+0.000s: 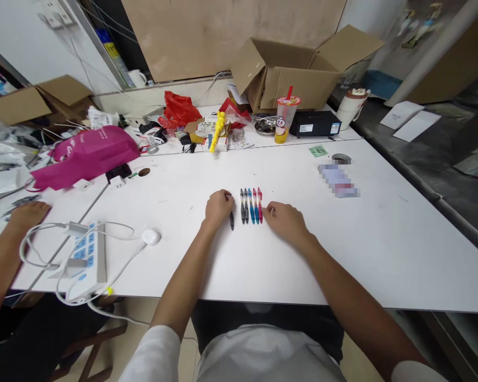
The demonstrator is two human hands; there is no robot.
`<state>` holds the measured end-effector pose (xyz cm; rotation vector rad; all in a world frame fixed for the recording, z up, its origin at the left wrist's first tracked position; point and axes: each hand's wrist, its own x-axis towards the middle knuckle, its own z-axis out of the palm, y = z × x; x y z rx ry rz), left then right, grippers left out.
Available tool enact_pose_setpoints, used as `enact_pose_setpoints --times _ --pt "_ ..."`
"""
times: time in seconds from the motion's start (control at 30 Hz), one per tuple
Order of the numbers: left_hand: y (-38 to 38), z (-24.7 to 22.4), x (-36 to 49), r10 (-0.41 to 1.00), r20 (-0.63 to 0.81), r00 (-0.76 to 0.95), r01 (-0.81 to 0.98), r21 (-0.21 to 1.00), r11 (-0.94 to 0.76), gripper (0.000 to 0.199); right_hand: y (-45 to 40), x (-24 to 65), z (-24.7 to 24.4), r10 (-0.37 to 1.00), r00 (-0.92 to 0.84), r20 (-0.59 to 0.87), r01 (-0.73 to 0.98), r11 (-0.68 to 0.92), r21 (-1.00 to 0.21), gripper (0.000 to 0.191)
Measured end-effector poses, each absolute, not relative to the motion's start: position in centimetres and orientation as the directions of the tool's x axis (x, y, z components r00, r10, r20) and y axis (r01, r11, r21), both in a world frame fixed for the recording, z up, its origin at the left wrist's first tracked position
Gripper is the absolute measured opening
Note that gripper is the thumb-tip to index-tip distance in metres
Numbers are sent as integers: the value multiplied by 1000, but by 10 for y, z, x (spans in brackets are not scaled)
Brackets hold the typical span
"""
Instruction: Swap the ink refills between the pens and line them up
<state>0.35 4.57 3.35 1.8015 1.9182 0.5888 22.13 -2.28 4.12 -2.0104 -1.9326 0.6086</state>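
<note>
My left hand (219, 208) is closed on a black pen (231, 220), which stands a little apart from the left end of a row. The row lies side by side on the white table: black pens (244, 207), blue pens (252, 213) and, at the right end, a red pen (260, 206). All of them point away from me with clear middle sections. My right hand (286, 222) rests with curled fingers against the right side of the red pen. Nothing shows between its fingers, though its palm is hidden.
Left are a power strip (99, 254), a white round charger (151, 236), a magenta bag (95, 154) and another person's hand (31, 215). Toward the back stand a drink cup (286, 119), a cardboard box (295, 87) and a black box (315, 125). A tape roll (341, 158) lies right.
</note>
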Motion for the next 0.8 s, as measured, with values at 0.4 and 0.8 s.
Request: enact_pose_setpoints --times 0.4,0.8 --pt "55 28 21 999 43 -15 797 603 -14 25 -2 208 56 964 -62 -258 922 -44 -386 22" --pt "18 38 1 999 -29 -21 132 991 32 35 -1 242 48 978 -167 -122 242 -80 -967 29"
